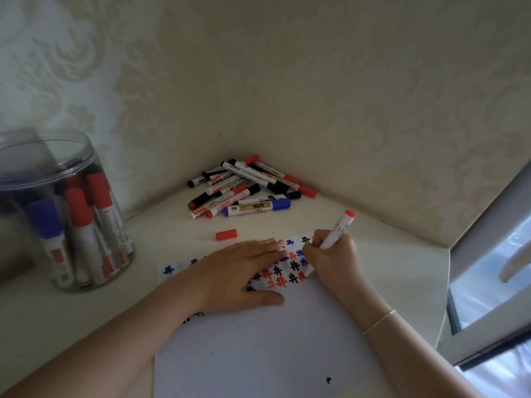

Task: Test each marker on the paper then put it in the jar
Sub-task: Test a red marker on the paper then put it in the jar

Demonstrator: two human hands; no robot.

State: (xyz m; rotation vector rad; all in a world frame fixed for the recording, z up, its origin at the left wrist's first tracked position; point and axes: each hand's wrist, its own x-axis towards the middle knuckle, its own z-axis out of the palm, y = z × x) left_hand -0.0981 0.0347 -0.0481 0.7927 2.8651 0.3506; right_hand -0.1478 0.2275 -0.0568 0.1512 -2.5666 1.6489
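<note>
My right hand (330,254) grips a red marker (340,228) with its tip down on the white paper (258,354), among rows of red, blue and black hash marks. My left hand (241,271) lies flat on the paper, fingers straight, pressing it down. The marker's red cap (226,234) lies loose on the table just beyond the paper. A clear plastic jar (57,214) at the left holds several red, blue and black markers standing upright. A pile of markers (244,188) lies in the far corner.
The white table ends against patterned walls that meet in a corner behind the pile. A window frame (488,268) stands open at the right edge. A small black ink spot (329,380) marks the paper's near part.
</note>
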